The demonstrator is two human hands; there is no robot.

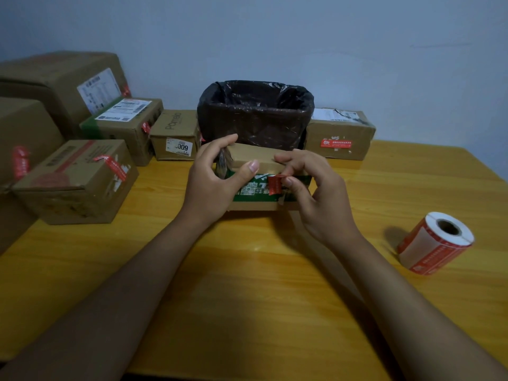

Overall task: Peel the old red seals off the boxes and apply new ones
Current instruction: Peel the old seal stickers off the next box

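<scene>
A small brown cardboard box with a green band [255, 166] sits on the yellow wooden tabletop [247, 270], just before a black-lined bin [255, 111]. The left hand [214, 177] grips its left end, thumb across the front. The right hand [310, 185] pinches a crumpled red paper seal [275, 184] (partly lifted off the front face). A roll of red seals [435, 242] lies well to the right.

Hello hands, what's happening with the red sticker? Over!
Left hand steadying small box. Right hand pinching old red seal, partly peeled. Nothing in the way.
</scene>
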